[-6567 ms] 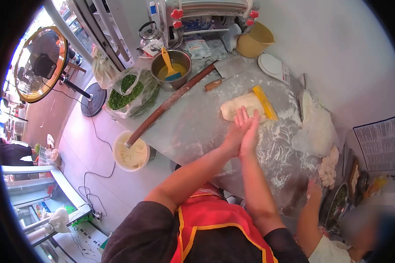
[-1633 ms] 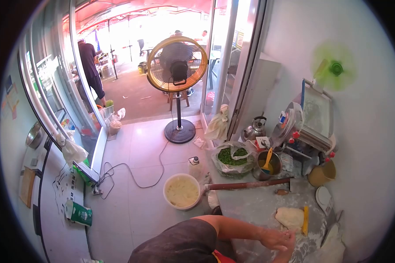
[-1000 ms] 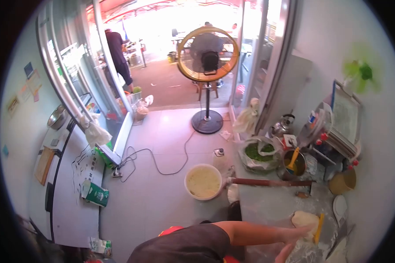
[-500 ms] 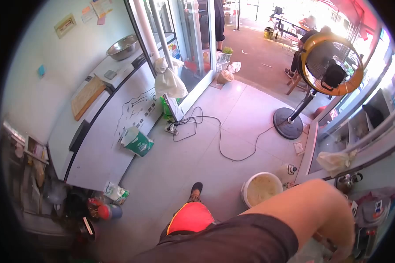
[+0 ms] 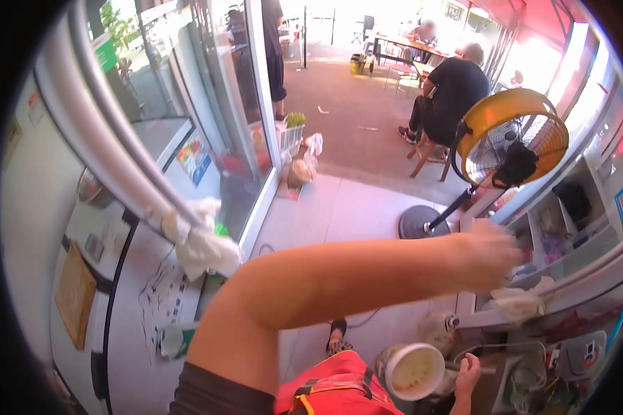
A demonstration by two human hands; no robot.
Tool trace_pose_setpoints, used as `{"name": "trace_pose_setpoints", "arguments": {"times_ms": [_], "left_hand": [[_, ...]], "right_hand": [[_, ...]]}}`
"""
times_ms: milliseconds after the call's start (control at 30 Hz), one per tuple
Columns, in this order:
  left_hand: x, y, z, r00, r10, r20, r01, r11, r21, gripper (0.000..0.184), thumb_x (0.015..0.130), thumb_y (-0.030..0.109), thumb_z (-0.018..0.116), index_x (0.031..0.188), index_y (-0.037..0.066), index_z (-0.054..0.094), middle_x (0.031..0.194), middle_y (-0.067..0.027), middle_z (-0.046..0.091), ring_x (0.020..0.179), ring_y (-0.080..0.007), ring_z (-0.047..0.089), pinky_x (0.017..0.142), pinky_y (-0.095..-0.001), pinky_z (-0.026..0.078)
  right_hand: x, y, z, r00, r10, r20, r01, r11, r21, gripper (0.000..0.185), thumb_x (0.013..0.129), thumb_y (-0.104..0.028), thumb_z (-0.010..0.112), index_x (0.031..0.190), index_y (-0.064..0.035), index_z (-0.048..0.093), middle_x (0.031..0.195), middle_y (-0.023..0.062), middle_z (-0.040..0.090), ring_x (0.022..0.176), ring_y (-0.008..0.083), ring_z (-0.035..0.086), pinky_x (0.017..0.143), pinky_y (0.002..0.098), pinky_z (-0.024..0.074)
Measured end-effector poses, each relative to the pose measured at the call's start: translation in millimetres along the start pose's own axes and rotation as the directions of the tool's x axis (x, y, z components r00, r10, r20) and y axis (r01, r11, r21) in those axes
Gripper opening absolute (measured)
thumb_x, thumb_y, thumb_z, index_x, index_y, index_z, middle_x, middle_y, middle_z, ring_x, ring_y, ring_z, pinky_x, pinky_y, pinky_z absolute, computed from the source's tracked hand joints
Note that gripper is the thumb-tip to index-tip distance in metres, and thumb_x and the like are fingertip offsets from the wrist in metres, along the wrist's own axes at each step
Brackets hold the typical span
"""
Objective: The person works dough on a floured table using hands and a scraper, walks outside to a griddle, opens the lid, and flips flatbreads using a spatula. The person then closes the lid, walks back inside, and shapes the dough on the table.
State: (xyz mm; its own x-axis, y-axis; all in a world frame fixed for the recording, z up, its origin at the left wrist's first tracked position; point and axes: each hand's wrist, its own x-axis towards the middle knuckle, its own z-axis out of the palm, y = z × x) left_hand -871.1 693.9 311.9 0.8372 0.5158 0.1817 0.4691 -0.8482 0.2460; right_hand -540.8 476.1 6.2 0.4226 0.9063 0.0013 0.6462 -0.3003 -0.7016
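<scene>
My left arm reaches across the view from the left, with my left hand [image 5: 491, 257] raised in front of the fan stand and the door frame. That hand is smeared by motion, so its fingers and anything in them cannot be made out. Low at the right, my right hand [image 5: 468, 375] is held up with loosely bent fingers apart and nothing visible in it. Beside it stands a white bucket [image 5: 383, 362] with pale yellowish contents. A bar-like object partly shows behind my right hand. The dough is not in view.
A yellow fan [image 5: 554, 155] stands at the doorway. Outside, a person [image 5: 457, 90] sits on a wooden stool. The glass door [image 5: 221, 111] has a white cloth bag [image 5: 204, 249]. A counter with a wooden board [image 5: 75, 294] is at the left, cluttered worktop things at the lower right.
The view has swung from the dough table to the doorway. My left hand has come up from the worktop into the middle right, and my right hand now shows beside the bucket.
</scene>
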Motion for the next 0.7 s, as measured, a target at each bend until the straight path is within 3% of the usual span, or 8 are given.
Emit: {"name": "trace_pose_setpoints", "arguments": {"times_ms": [33,100,233,400,467,500,600,700], "left_hand": [[-16,-61,37,0.981,0.002,-0.192,0.011,0.998,0.066,0.023,0.071,0.018,0.065,0.093,0.011,0.067,0.090,-0.0082,0.069,0.086,-0.0258,0.068,0.073,-0.0376,0.052],[-62,-164,39,0.930,-0.329,0.161,0.324,0.944,0.060,0.041,0.081,0.033,0.070,0.108,0.004,0.057,0.102,-0.0131,0.062,0.100,-0.0313,0.059,0.085,-0.0419,0.047],[-192,-349,112,0.738,-0.673,0.050,0.650,0.729,0.213,0.047,0.083,0.034,0.068,0.117,0.005,0.054,0.105,-0.0144,0.059,0.102,-0.0322,0.056,0.087,-0.0419,0.046],[-367,-421,229,0.083,-0.924,0.372,0.996,0.082,-0.019,0.056,0.089,0.044,0.055,0.127,0.002,0.052,0.126,-0.0229,0.056,0.117,-0.0377,0.054,0.098,-0.0456,0.043],[-387,-421,245,-0.202,-0.739,0.642,0.946,-0.318,-0.069,0.061,0.088,0.049,0.053,0.123,-0.001,0.057,0.128,-0.0225,0.055,0.120,-0.0362,0.053,0.102,-0.0465,0.039],[-429,-460,307,-0.131,-0.462,0.877,0.991,-0.079,0.107,0.067,0.085,0.054,0.055,0.123,-0.001,0.058,0.130,-0.0209,0.055,0.120,-0.0350,0.053,0.103,-0.0478,0.038],[-419,-544,331,-0.222,-0.357,0.907,0.911,-0.408,0.063,0.075,0.080,0.062,0.058,0.125,0.001,0.058,0.133,-0.0191,0.054,0.122,-0.0358,0.051,0.104,-0.0468,0.038],[-351,-733,326,-0.068,-0.672,0.738,0.981,-0.180,-0.074,0.073,0.083,0.058,0.057,0.127,0.000,0.056,0.131,-0.0205,0.055,0.123,-0.0366,0.051,0.101,-0.0450,0.041]], "right_hand": [[34,9,32,0.998,0.058,0.030,-0.059,0.998,0.032,0.022,0.086,-0.008,0.057,0.104,0.0019,0.064,0.095,0.0126,0.064,0.089,0.0203,0.061,0.081,0.0319,0.0482],[93,-52,94,0.994,0.021,0.104,-0.021,1.000,-0.002,0.021,0.086,-0.010,0.057,0.103,-0.0007,0.066,0.092,0.0141,0.066,0.086,0.0214,0.063,0.078,0.0326,0.0491],[235,-160,237,0.924,-0.212,0.317,0.223,0.975,0.004,0.023,0.088,-0.015,0.057,0.103,-0.0011,0.066,0.091,0.0164,0.067,0.084,0.0267,0.065,0.077,0.0355,0.0507],[390,-382,359,0.745,-0.509,0.431,0.450,0.861,0.239,0.019,0.088,-0.011,0.058,0.104,-0.0028,0.063,0.097,0.0194,0.064,0.091,0.0348,0.064,0.079,0.0428,0.0498],[454,-447,404,0.659,-0.585,0.472,0.525,0.808,0.268,0.019,0.088,-0.012,0.059,0.104,-0.0028,0.062,0.097,0.0197,0.064,0.090,0.0351,0.064,0.078,0.0430,0.0500],[523,-491,460,0.655,-0.614,0.440,0.556,0.786,0.270,0.019,0.088,-0.012,0.059,0.104,-0.0028,0.062,0.098,0.0198,0.064,0.089,0.0354,0.064,0.078,0.0430,0.0503],[628,-547,536,0.673,-0.603,0.429,0.550,0.795,0.254,0.021,0.087,-0.012,0.060,0.105,-0.0021,0.061,0.101,0.0201,0.064,0.090,0.0372,0.063,0.080,0.0432,0.0506],[746,-527,607,0.668,-0.496,0.554,0.554,0.829,0.075,0.024,0.086,-0.016,0.060,0.105,-0.0024,0.063,0.102,0.0208,0.065,0.091,0.0369,0.063,0.080,0.0428,0.0501]]}}
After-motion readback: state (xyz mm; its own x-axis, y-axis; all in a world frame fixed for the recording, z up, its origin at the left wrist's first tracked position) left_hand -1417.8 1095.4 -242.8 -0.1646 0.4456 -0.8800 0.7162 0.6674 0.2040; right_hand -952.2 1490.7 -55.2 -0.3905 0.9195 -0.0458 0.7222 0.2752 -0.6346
